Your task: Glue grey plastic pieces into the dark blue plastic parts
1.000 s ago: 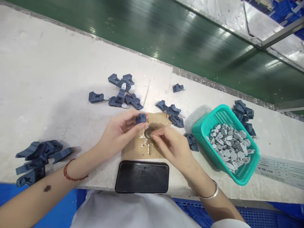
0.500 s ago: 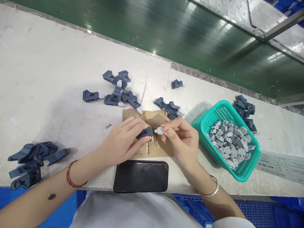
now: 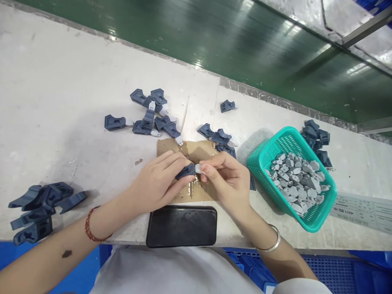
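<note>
My left hand point(image 3: 163, 179) is closed around a dark blue plastic part point(image 3: 185, 171), its end facing right. Between the thumb and fingers of my right hand point(image 3: 228, 177) is a small light grey plastic piece point(image 3: 198, 168). The grey piece meets the right end of the blue part; how deep it sits inside cannot be seen. Both hands are over a brown cardboard sheet point(image 3: 180, 198) with shiny wet spots. Beyond them lie several blue parts with grey pieces in their ends, such as one blue part point(image 3: 114, 122) at the left of the group.
A green basket point(image 3: 260, 163) of grey pieces point(image 3: 301, 175) stands at the right. Plain blue parts are piled at the far left point(image 3: 33, 212) and behind the basket point(image 3: 315, 136). A black phone point(image 3: 182, 226) lies at the table's front edge. A printed sheet point(image 3: 364, 212) is at right.
My right hand has moved left, bringing the grey piece from a small gap up against the blue part. My left hand has stayed nearly still.
</note>
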Motion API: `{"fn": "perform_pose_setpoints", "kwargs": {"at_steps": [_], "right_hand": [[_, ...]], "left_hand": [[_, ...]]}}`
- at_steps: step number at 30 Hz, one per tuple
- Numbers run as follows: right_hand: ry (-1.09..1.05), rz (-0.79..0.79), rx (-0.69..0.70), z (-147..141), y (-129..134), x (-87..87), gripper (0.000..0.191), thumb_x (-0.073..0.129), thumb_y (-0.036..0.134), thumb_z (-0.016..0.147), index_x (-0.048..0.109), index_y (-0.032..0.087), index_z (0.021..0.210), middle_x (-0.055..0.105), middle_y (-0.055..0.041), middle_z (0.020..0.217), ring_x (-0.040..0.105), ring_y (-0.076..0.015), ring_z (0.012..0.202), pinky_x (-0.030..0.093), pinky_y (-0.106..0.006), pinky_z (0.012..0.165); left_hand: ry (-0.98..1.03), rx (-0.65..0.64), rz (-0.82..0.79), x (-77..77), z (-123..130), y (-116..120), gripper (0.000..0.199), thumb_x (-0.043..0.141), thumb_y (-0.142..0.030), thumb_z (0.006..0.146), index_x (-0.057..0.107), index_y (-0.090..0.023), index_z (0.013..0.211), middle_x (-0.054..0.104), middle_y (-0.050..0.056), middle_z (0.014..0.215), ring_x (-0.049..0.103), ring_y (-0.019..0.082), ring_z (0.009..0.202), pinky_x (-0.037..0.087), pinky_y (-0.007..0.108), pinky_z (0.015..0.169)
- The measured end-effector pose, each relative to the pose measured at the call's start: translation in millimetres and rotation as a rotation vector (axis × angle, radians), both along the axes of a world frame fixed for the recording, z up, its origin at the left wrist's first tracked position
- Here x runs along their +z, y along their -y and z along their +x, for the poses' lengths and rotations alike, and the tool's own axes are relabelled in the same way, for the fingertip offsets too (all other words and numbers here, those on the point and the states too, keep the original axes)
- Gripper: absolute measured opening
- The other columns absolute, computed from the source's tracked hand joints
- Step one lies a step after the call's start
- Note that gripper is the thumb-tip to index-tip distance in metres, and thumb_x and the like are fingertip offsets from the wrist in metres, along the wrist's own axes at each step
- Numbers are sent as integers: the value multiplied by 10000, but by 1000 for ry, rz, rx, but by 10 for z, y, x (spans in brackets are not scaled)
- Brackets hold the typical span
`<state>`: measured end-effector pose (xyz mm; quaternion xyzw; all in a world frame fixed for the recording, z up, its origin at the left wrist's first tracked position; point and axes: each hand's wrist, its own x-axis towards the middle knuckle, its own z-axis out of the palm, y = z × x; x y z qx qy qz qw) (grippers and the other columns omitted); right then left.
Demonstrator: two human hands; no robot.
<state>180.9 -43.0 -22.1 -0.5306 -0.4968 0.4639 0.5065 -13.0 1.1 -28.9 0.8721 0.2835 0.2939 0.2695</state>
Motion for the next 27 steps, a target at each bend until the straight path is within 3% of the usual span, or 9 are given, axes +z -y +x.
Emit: {"fn": "perform_pose_setpoints", "kwargs": {"at_steps": [7, 12, 16, 20, 23, 27], "right_hand": [[-29, -25, 12, -61, 68, -79, 128, 744, 324, 944, 719, 217, 878, 677, 33, 673, 613, -100, 597, 500, -236, 590], [49, -48, 45, -30, 54, -45, 196, 725, 405, 952, 722, 213, 916, 697, 19, 706, 638, -121, 632, 517, -255, 613], [325, 34, 203, 98, -36, 63, 193, 637, 396, 1008, 679, 212, 966, 700, -4, 800, 629, -141, 709, 494, -271, 648], [657, 251, 393, 183, -97, 137, 320, 437, 326, 1100, 530, 214, 816, 604, -9, 766, 548, -151, 722, 433, -298, 696], [761, 276, 423, 174, -82, 158, 364, 361, 336, 1123, 432, 233, 781, 557, -1, 738, 507, -159, 696, 400, -301, 670], [848, 293, 413, 121, -37, 150, 359, 344, 352, 1127, 426, 238, 797, 572, -13, 762, 508, -171, 707, 396, -303, 669]], "left_hand": [[1, -15, -100, 9, -10, -1, 164, 456, -283, 1058, 574, -186, 999, 683, 87, 918, 587, 219, 822, 483, 342, 757], [10, -20, -196, 34, 0, -19, 165, 473, -296, 1045, 568, -198, 953, 655, 61, 846, 561, 206, 773, 449, 334, 709], [3, -15, -239, 55, -7, -27, 190, 467, -298, 1046, 570, -197, 921, 607, 36, 790, 536, 198, 741, 421, 325, 679], [1, -33, -238, 63, -17, -31, 185, 466, -297, 1047, 583, -190, 952, 627, 45, 825, 547, 200, 771, 431, 327, 695], [-9, -48, -219, 48, -21, -39, 183, 467, -302, 1042, 587, -195, 955, 638, 53, 829, 551, 204, 773, 435, 330, 693], [-37, -64, -151, 26, -23, -41, 186, 464, -297, 1044, 586, -193, 949, 656, 69, 839, 554, 204, 765, 448, 332, 683]]}}
